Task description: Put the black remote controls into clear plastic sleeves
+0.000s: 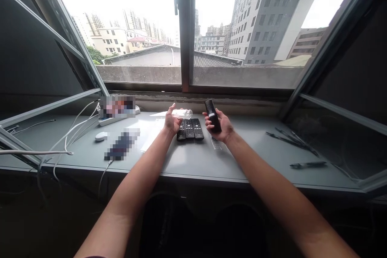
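Observation:
My right hand is wrapped round a black remote control, held upright and tilted above the table, its face with the buttons not readable from here. My left hand has its thumb raised and fingers curled at a crumpled clear plastic sleeve, which it appears to grip. Between the two hands, several black remote controls lie side by side on the grey table. Below my right hand lies a flat clear plastic sleeve, partly covered by it.
On the left are a white power strip with cables, a white mouse-like object and a blurred-out dark device on a cable. To the right lie a pen and thin dark sticks. A window stands behind.

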A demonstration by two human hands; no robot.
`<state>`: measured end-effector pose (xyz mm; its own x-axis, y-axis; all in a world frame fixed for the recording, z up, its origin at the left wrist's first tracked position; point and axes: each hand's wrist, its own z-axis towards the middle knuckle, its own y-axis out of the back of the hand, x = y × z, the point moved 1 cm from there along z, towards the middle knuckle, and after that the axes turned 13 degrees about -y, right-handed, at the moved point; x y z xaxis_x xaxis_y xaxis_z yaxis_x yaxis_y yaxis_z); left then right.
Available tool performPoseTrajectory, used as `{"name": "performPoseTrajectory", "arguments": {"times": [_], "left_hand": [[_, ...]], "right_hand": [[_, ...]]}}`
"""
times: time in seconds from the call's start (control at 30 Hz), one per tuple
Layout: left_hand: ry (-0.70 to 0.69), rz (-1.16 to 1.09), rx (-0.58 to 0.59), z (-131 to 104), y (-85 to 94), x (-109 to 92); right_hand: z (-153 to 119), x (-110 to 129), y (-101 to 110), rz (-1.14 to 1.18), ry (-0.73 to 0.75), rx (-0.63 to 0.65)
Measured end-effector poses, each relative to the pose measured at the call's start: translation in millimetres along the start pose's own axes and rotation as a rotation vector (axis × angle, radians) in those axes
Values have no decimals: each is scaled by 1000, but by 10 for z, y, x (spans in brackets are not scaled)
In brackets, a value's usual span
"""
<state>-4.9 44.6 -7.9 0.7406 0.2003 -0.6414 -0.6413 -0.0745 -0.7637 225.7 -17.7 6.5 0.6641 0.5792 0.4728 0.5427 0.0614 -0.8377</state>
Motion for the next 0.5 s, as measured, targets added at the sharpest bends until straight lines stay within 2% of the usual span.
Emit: {"name": "performPoseTrajectory", "arguments": {"times": [0.1, 0.17, 0.27, 0.43, 0.5], "left_hand": [[-15, 11, -40, 5, 4, -2], [-36, 13, -73, 7, 6, -10], [-59, 3, -115, 3, 5, -20], [-57, 8, -131, -5, -1, -18], [-62, 19, -153, -1, 3, -15]], "right_hand": [[22, -7, -27, -15, 79, -140], [30, -11, -38, -11, 102, -173], [23, -10, -27, 2, 77, -134], [-2, 0, -2, 27, -2, 32], [-8, -1, -11, 10, 1, 43]]}}
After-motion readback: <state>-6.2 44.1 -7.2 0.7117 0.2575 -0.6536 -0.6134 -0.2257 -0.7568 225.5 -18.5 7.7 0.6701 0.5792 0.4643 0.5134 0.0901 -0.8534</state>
